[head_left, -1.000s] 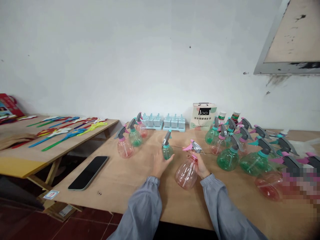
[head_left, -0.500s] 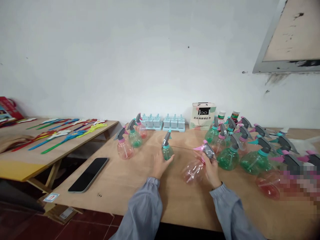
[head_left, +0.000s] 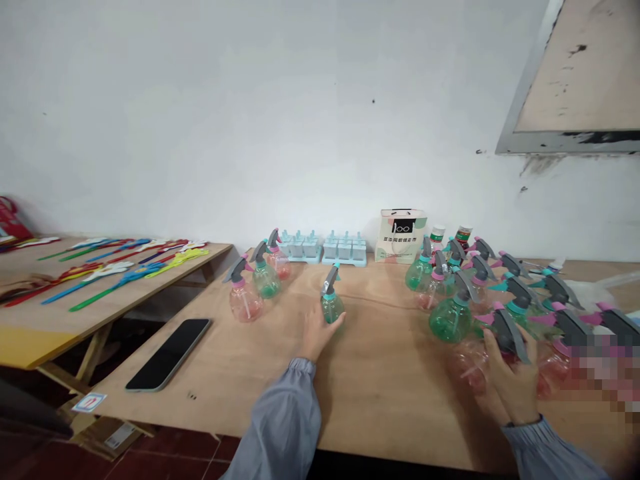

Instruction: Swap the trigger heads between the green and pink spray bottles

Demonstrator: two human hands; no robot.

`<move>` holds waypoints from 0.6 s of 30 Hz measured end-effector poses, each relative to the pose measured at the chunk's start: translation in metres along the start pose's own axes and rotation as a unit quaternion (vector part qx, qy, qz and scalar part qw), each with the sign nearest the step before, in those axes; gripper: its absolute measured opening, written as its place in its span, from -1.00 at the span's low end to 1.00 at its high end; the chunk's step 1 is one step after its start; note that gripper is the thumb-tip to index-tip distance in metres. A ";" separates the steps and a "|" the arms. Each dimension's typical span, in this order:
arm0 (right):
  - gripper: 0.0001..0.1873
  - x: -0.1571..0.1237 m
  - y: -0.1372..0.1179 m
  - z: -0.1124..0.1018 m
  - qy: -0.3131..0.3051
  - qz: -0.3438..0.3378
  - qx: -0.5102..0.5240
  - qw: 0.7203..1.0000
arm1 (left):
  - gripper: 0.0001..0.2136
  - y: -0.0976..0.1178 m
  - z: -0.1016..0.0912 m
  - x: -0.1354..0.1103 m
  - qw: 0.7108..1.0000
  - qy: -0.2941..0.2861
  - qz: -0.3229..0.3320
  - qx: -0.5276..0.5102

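Observation:
My left hand (head_left: 316, 332) is closed around the lower body of a clear green spray bottle (head_left: 332, 305), thumb at its right side. The bottle stands upright near the table's middle, with its turquoise nozzle at the top. At the right, my right hand (head_left: 515, 377) grips a clear pink spray bottle (head_left: 469, 365) around its grey head and neck, its pink nozzle pointing left. Part of this bottle is hidden by the fingers. Beside and behind it stand several other spray bottles, among them a green one (head_left: 451, 321).
Three spray bottles, one of them pink (head_left: 245, 301), stand left of my left hand. A phone (head_left: 170, 353) lies near the left edge. Pale blue popsicle moulds (head_left: 345, 249) and a paper bag (head_left: 401, 237) stand by the wall. Colourful hand-shaped sticks (head_left: 135, 277) lie on another table.
My right hand has moved right with the pink spray bottle, from the table's middle to the group of bottles. My left hand stays on the green spray bottle. The view has shifted slightly.

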State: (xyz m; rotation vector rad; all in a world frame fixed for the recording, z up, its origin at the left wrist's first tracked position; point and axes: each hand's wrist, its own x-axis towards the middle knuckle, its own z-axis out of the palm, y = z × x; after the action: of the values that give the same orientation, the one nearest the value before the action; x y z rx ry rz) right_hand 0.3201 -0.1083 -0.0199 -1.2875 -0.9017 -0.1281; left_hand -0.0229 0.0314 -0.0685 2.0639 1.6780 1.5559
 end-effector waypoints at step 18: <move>-0.04 0.022 0.024 0.008 0.004 -0.064 0.049 0.997 | -0.41 -0.001 0.000 -0.001 1.000 -0.002 -0.001 -0.006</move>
State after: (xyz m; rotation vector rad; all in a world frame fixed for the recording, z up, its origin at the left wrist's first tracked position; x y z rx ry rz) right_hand 0.3436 -0.0857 -0.0243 -1.1372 -0.9726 -0.1876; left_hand -0.0232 0.0310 -0.0697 2.0586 1.6628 1.5559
